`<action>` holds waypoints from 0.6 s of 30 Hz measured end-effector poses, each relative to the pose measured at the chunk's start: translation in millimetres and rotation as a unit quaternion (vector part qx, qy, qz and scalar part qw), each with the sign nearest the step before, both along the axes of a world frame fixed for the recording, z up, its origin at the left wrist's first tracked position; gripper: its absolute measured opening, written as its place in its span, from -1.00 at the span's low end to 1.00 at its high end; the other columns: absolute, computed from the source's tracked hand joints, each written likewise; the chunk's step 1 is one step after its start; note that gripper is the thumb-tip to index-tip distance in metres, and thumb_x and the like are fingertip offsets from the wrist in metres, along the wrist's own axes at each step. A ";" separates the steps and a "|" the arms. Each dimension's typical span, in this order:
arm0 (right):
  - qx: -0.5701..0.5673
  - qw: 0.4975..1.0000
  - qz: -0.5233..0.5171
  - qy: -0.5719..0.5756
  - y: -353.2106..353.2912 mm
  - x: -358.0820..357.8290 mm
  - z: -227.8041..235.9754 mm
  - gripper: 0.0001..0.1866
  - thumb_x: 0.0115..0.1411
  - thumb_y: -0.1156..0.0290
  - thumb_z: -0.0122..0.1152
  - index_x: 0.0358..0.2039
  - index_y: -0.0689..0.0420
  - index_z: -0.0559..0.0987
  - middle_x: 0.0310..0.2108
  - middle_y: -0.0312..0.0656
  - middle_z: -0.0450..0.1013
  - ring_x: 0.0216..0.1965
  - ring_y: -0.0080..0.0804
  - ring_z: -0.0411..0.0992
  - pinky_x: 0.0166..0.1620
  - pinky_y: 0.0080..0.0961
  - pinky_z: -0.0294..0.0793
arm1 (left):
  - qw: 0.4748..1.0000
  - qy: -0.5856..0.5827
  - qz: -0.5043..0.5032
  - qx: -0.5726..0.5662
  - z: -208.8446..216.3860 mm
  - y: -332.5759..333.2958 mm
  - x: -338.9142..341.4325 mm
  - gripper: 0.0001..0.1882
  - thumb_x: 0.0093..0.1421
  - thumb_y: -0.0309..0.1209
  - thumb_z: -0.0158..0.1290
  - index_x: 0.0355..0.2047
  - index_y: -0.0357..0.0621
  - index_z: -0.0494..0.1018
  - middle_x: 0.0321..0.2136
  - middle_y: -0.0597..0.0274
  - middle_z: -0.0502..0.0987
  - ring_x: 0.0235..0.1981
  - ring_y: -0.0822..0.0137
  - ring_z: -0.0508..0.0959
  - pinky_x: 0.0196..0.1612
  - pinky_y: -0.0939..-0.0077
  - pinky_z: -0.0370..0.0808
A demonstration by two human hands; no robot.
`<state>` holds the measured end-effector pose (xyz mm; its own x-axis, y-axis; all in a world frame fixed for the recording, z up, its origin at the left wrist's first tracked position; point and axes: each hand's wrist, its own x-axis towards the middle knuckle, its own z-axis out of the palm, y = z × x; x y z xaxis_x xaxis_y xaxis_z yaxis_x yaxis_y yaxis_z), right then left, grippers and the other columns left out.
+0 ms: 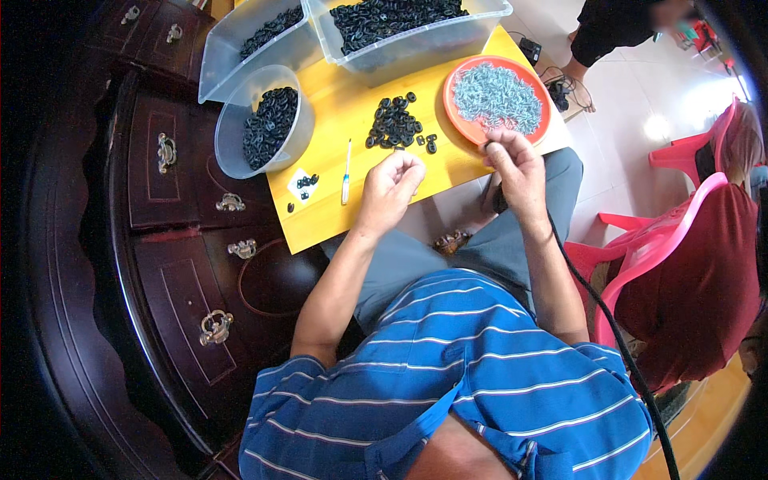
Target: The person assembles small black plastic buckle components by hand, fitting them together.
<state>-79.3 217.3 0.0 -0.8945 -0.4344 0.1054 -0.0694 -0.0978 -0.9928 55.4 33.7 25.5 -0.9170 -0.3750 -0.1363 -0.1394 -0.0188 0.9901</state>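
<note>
Your round orange-red plate lay flat, holding a loose, tangled heap of small, slender blue-grey pieces, which covered most of its base. To the plate's left, you had a heap of small, glossy black oval parts, overlapping at mixed angles, some with openings visible. A few strays sat between that heap and the plate, near its lower left. At the plate's near rim, your right hand pinched a small dark piece, too small to identify.
</note>
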 end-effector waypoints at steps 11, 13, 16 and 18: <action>-0.128 0.960 0.118 -0.220 -13.8 51.5 2.7 -0.83 0.29 0.55 0.15 -0.11 0.22 0.45 -0.27 -0.26 0.52 -0.21 -0.59 0.53 -0.15 -0.63 0.56 | 0.995 0.056 -0.026 -0.080 7.0 14.6 -7.0 -0.90 0.28 -0.49 0.04 -0.35 -0.27 0.47 -0.52 0.39 0.48 -0.50 0.61 0.44 -0.41 0.66 0.43; -0.125 0.963 0.128 -0.201 -14.5 52.3 1.1 -0.86 0.28 0.57 0.15 -0.15 0.23 0.47 -0.29 -0.28 0.52 -0.23 -0.61 0.52 -0.16 -0.64 0.55 | 0.995 0.054 -0.026 -0.083 7.2 14.8 -6.0 -0.90 0.28 -0.49 0.04 -0.35 -0.27 0.47 -0.52 0.37 0.50 -0.48 0.60 0.46 -0.40 0.65 0.45; -0.123 0.965 0.122 -0.195 -15.5 53.7 1.0 -0.89 0.28 0.57 0.16 -0.19 0.24 0.48 -0.30 -0.29 0.52 -0.26 -0.63 0.51 -0.19 -0.66 0.53 | 0.994 0.051 -0.028 -0.090 6.7 14.2 -5.2 -0.90 0.28 -0.49 0.05 -0.35 -0.27 0.48 -0.51 0.34 0.52 -0.47 0.58 0.49 -0.39 0.63 0.47; -0.116 0.967 0.123 -0.193 -15.9 54.2 -0.2 -0.89 0.27 0.57 0.16 -0.19 0.24 0.48 -0.31 -0.30 0.52 -0.27 -0.65 0.50 -0.19 -0.68 0.52 | 0.994 0.049 -0.029 -0.095 5.7 13.7 -4.4 -0.90 0.27 -0.49 0.05 -0.35 -0.28 0.48 -0.50 0.33 0.52 -0.47 0.58 0.50 -0.39 0.63 0.47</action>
<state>-25.1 201.3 -0.2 -0.7601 -0.6429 -0.0950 0.3547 -0.2879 -0.8896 51.0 47.4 31.1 -0.9432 -0.3314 0.0238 -0.0367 0.1751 0.9839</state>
